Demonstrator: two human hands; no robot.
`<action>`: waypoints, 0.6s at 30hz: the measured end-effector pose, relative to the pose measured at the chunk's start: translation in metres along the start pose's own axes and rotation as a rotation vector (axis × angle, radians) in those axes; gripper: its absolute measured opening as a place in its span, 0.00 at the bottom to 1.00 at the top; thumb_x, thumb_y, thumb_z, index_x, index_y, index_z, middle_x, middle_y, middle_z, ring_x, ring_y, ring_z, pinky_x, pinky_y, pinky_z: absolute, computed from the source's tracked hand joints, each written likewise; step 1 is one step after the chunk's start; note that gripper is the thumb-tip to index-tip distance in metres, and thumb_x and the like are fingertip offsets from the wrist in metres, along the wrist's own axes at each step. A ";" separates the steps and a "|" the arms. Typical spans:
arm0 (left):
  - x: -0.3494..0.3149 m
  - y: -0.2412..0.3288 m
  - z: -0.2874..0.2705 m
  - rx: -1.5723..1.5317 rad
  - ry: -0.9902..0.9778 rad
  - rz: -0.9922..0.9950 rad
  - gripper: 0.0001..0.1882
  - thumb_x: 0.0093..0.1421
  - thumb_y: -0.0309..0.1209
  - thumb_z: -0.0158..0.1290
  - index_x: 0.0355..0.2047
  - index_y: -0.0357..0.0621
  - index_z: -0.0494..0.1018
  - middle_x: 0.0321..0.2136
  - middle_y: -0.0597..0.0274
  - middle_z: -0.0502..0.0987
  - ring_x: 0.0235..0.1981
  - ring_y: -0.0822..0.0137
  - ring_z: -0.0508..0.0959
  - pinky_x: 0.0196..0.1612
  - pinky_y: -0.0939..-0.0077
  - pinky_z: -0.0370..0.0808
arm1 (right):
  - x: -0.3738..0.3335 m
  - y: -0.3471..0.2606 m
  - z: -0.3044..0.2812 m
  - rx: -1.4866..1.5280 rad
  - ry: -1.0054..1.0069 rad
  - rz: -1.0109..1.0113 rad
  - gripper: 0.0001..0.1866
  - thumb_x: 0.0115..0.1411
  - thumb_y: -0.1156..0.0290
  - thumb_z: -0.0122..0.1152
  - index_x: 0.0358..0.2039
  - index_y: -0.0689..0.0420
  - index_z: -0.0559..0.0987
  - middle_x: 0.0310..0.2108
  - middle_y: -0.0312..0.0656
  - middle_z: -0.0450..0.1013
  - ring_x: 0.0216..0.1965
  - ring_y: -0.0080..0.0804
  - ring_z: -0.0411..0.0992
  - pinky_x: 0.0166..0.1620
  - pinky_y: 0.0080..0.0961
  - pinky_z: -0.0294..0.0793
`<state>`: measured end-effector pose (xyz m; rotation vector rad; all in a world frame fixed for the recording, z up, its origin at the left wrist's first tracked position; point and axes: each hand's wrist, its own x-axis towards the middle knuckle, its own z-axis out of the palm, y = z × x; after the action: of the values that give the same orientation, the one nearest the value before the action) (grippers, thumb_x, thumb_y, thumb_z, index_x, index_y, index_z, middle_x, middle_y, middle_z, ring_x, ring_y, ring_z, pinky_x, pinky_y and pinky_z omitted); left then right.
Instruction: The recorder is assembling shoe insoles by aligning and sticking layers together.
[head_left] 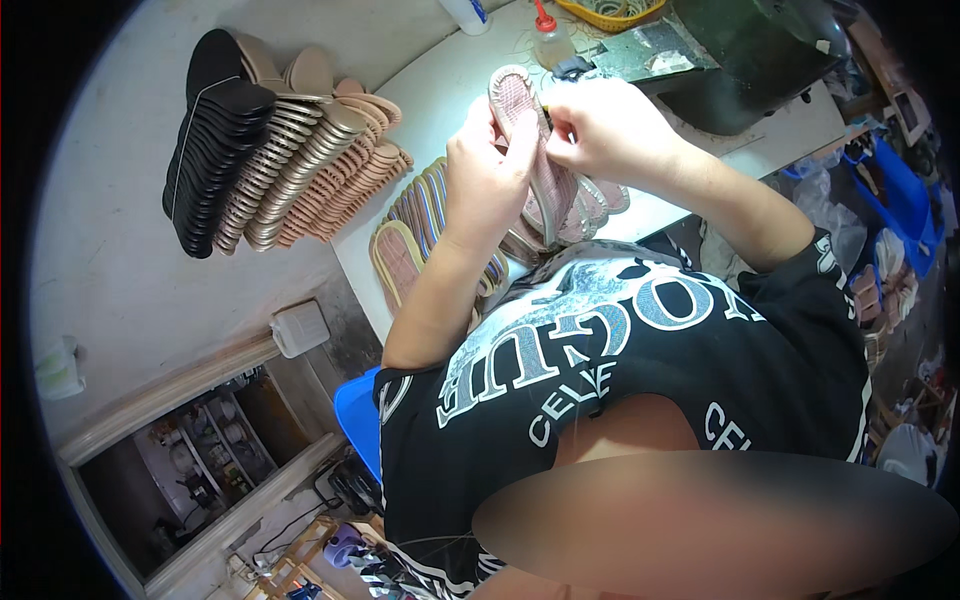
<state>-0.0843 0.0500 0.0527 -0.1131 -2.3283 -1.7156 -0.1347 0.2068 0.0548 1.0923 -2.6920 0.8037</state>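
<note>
A pink woven fabric shoe upper with a puckered, gathered rim stands tilted over the table, its rounded end up. My left hand is closed round its left side, the thumb lying along the inner face. On the opposite edge, the bent fingers of my right hand pinch close together at the rim; whether a thread is also between them is too small to tell. Below my hands, more pink pieces lie overlapped at the table's near side. Beside my left forearm is a row of striped shoe pieces.
On the white table stand a red-tipped squeeze bottle and a yellow basket. A dark green machine is at the far right. Stacks of black soles and beige and pink soles stand at the left.
</note>
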 end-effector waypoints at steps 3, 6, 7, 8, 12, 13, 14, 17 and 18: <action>-0.003 -0.008 -0.005 -0.006 -0.010 -0.048 0.11 0.60 0.29 0.52 0.38 0.33 0.70 0.27 0.62 0.76 0.28 0.78 0.73 0.32 0.81 0.71 | -0.005 0.007 -0.007 0.490 -0.097 0.038 0.10 0.49 0.68 0.60 0.21 0.63 0.77 0.20 0.48 0.73 0.23 0.42 0.73 0.30 0.31 0.73; -0.004 -0.014 -0.004 -0.066 0.010 -0.074 0.12 0.60 0.29 0.53 0.39 0.32 0.70 0.28 0.61 0.76 0.28 0.77 0.73 0.32 0.81 0.71 | -0.015 0.009 0.004 0.563 -0.063 -0.007 0.09 0.52 0.70 0.62 0.25 0.63 0.77 0.20 0.46 0.73 0.21 0.37 0.71 0.28 0.27 0.71; -0.004 -0.016 -0.002 -0.072 0.039 -0.046 0.12 0.59 0.31 0.53 0.36 0.31 0.70 0.23 0.58 0.76 0.23 0.75 0.73 0.28 0.78 0.71 | -0.016 0.010 0.007 0.499 -0.012 -0.075 0.07 0.53 0.72 0.63 0.28 0.64 0.78 0.20 0.45 0.73 0.20 0.33 0.71 0.27 0.23 0.70; -0.004 -0.015 0.000 -0.075 0.037 -0.050 0.12 0.59 0.31 0.53 0.36 0.31 0.70 0.23 0.58 0.76 0.23 0.75 0.73 0.28 0.78 0.71 | -0.017 0.009 0.010 0.414 0.005 -0.073 0.07 0.54 0.71 0.61 0.27 0.63 0.78 0.22 0.46 0.74 0.23 0.39 0.72 0.29 0.27 0.72; -0.010 -0.003 0.004 0.182 0.078 0.028 0.11 0.59 0.30 0.53 0.33 0.32 0.66 0.22 0.55 0.75 0.21 0.70 0.74 0.26 0.74 0.70 | -0.017 -0.001 0.009 0.081 -0.123 -0.022 0.06 0.53 0.72 0.57 0.26 0.61 0.77 0.24 0.47 0.74 0.28 0.45 0.73 0.34 0.35 0.73; -0.012 0.000 0.005 0.305 0.109 0.101 0.11 0.60 0.29 0.52 0.32 0.33 0.64 0.22 0.54 0.75 0.21 0.69 0.74 0.25 0.73 0.70 | -0.017 -0.001 0.006 0.080 -0.123 -0.021 0.06 0.53 0.72 0.57 0.26 0.61 0.77 0.24 0.47 0.74 0.28 0.45 0.73 0.34 0.35 0.73; -0.012 0.004 0.006 0.304 0.109 0.101 0.11 0.60 0.29 0.52 0.32 0.33 0.64 0.22 0.54 0.75 0.21 0.69 0.74 0.25 0.73 0.70 | -0.017 -0.001 0.004 0.109 -0.100 -0.052 0.06 0.53 0.71 0.57 0.26 0.60 0.77 0.24 0.47 0.74 0.28 0.45 0.73 0.34 0.35 0.73; -0.011 0.010 0.005 0.237 0.115 0.034 0.11 0.60 0.29 0.51 0.32 0.34 0.62 0.21 0.54 0.74 0.21 0.66 0.74 0.25 0.71 0.69 | -0.016 0.002 0.005 0.153 -0.064 -0.097 0.06 0.53 0.70 0.57 0.25 0.60 0.77 0.23 0.46 0.73 0.28 0.46 0.73 0.34 0.36 0.72; -0.010 0.009 0.005 0.223 0.106 0.008 0.11 0.60 0.28 0.51 0.31 0.34 0.62 0.21 0.54 0.74 0.21 0.66 0.75 0.25 0.70 0.70 | -0.015 0.003 0.007 0.170 -0.050 -0.110 0.06 0.53 0.70 0.57 0.24 0.59 0.76 0.22 0.46 0.73 0.28 0.46 0.73 0.34 0.37 0.72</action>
<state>-0.0733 0.0582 0.0577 0.0091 -2.4164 -1.4100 -0.1249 0.2142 0.0429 1.3012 -2.6148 1.0135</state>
